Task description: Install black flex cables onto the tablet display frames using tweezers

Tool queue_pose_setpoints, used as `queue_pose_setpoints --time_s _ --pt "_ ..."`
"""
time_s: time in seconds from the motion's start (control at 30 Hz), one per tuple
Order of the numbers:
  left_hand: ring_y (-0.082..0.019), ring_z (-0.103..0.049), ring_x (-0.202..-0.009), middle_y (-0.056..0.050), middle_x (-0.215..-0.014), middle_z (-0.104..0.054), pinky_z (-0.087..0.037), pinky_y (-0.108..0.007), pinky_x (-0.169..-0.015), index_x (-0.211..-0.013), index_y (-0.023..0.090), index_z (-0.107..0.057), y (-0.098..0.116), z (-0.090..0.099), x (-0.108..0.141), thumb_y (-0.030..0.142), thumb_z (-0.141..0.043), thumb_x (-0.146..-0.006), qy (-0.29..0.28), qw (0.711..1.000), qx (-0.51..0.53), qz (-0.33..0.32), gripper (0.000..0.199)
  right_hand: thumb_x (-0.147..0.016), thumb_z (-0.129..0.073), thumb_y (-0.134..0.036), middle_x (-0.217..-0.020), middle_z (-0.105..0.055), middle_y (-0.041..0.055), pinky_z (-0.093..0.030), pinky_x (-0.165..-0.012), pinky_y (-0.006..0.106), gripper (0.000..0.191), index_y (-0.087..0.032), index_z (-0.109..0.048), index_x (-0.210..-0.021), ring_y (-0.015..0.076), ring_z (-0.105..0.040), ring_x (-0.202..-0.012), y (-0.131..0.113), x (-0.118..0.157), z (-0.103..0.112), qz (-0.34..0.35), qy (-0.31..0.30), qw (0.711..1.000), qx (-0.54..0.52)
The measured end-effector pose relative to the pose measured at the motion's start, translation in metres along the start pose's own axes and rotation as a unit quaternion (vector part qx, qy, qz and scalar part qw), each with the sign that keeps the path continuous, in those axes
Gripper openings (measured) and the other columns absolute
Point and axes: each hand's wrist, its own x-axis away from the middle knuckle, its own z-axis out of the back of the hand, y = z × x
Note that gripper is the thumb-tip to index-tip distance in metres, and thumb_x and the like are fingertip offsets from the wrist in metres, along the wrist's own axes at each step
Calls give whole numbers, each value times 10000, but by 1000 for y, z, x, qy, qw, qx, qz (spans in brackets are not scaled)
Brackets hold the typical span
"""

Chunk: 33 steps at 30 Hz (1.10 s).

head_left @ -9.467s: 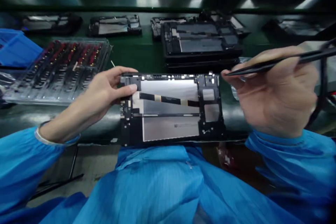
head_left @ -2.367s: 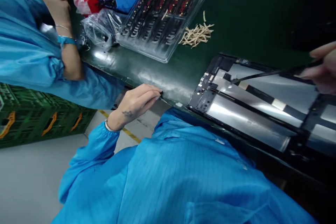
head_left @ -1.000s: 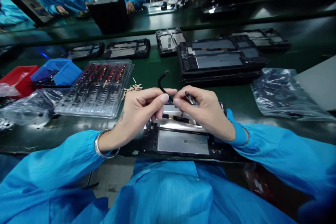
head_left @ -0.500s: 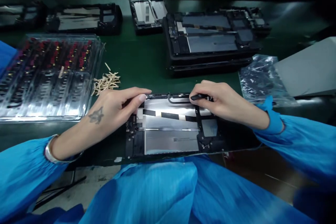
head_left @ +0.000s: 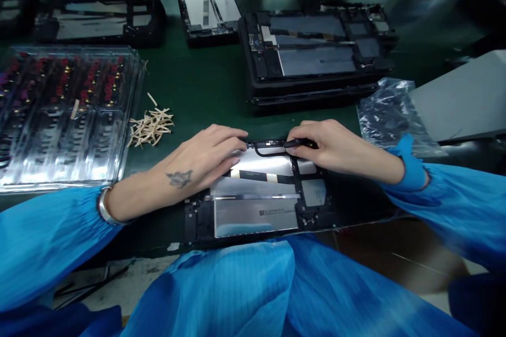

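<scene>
An opened tablet body point(head_left: 256, 216) with a silvery panel and black frame lies at the front edge of the green table. My left hand point(head_left: 209, 158) rests over its upper left part, fingers stretched loosely toward the top edge, holding nothing I can see. In my right hand point(head_left: 332, 145) is a slim black pen-like tool point(head_left: 302, 142), pinched between thumb and fingers at the tablet's top edge. A thin black cable point(head_left: 271, 154) curves below that edge, between both hands. Whether the tool's tip touches it cannot be made out.
Clear plastic trays point(head_left: 114, 137) with small red and black parts stand at left, beside a heap of thin beige strips point(head_left: 152, 126). Stacked tablet bodies point(head_left: 316, 58) sit behind, with another stack point(head_left: 207, 8) farther back. A clear plastic bag point(head_left: 389, 110) and a grey box point(head_left: 462, 100) lie at right.
My left hand has moved right along the tablet's top edge, from its corner toward the cable. My right hand stays nearly in place with the tool. The view has shifted slightly.
</scene>
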Motion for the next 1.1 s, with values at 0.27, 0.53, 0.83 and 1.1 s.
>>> queue_pose_setpoints --time_s 0.27,0.53,0.83,1.1 --pt "-215 -515 -1322 -108 -1472 -512 -481 -342 -1062 -1287 157 -528 1 -1 -4 260 -401 -1067 -59 998 -20 -8 274 -928 -534 -333 -822 -624 46 -318 -634 292 238 -174 -710 -948 175 -545 -735 -9 -2 7 -25 -66 996 50" --pt "-251 -518 -1297 -112 -1485 -510 -533 -389 -996 -1242 139 -533 3 -4 -8 208 -396 -1056 -76 993 -79 -53 241 -923 -528 -346 -810 -604 47 -301 -636 293 243 -174 -699 -937 178 -529 -737 -7 -2 6 -20 -70 996 54" --pt "-287 -534 -1271 -127 -1511 -499 -557 -415 -940 -1193 126 -549 4 0 -14 164 -338 -1053 -113 980 -147 -74 255 -919 -543 -358 -754 -611 29 -296 -608 288 242 -168 -693 -899 161 -533 -680 -7 -3 7 -13 -61 997 45" --pt "-283 -627 -1221 -179 -1422 -586 -531 -389 -965 -1258 65 -566 2 0 -12 94 -286 -1039 -36 947 -263 -181 356 -948 -548 -424 -784 -661 27 -325 -609 279 308 -162 -698 -887 144 -563 -674 -2 1 9 7 -42 999 -34"
